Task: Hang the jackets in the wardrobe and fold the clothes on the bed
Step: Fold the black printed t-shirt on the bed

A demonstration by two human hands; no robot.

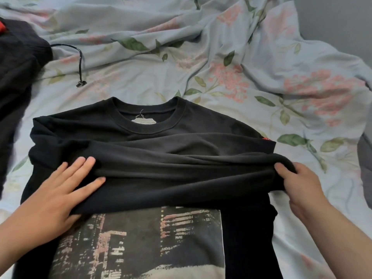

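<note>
A rumpled floral duvet (pixel 231 63) carries the black sweatshirt (pixel 145 125) — sleeves folded across. The left hand (pixel 60 190) presses flat, fingers straight; the right hand (pixel 298 186) pinches the sleeve fold. Tugging unevenly could bunch it — spoiling the fold.

On one floral duvet (pixel 221 57) lie two garments: one black sweatshirt (pixel 161 141) at its near edge and one dark garment (pixel 18 63), with one drawstring (pixel 79 57), at its left edge. Two hands show: one left hand (pixel 58 192), one right hand (pixel 302 188).
</note>
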